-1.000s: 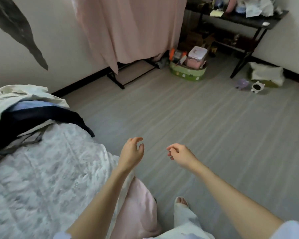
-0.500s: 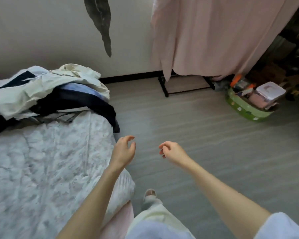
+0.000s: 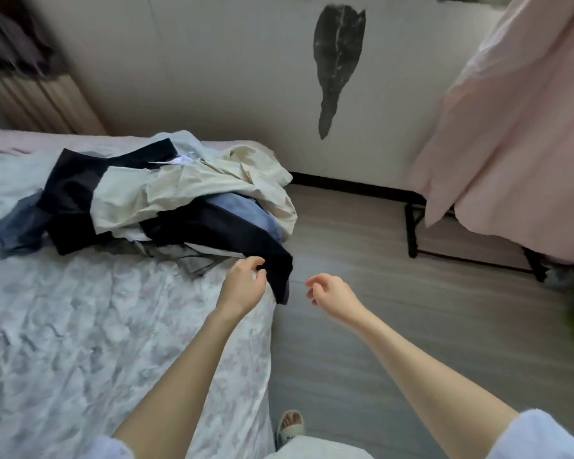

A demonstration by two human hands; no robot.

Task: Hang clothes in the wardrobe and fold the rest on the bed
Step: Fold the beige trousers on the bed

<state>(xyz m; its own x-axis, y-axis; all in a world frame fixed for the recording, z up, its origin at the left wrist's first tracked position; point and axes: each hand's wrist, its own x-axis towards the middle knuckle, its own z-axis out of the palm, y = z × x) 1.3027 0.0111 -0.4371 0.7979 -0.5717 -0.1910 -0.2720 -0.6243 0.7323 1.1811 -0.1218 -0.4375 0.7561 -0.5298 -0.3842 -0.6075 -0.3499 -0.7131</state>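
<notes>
Neither the left hand (image 3: 244, 284) nor the right hand (image 3: 332, 291) holds anything, fingers loosely curled near the dark garment (image 3: 246, 240) at frame centre, probably soft and light, best pinched at its hanging corner.

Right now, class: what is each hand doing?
Left hand: fingers loosely curled beside the dark garment; grip cannot be told.
Right hand: loosely curled, holding nothing.

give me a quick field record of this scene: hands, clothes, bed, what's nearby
left hand: fingers loosely curled at the hanging dark garment, no grip visible
right hand: loosely curled, holding nothing, over the floor
clothes pile: unfolded, cream, navy and blue pieces, on the bed's far corner
bed: floral cover, wrinkled
nearby: pink curtain on a black frame
</notes>
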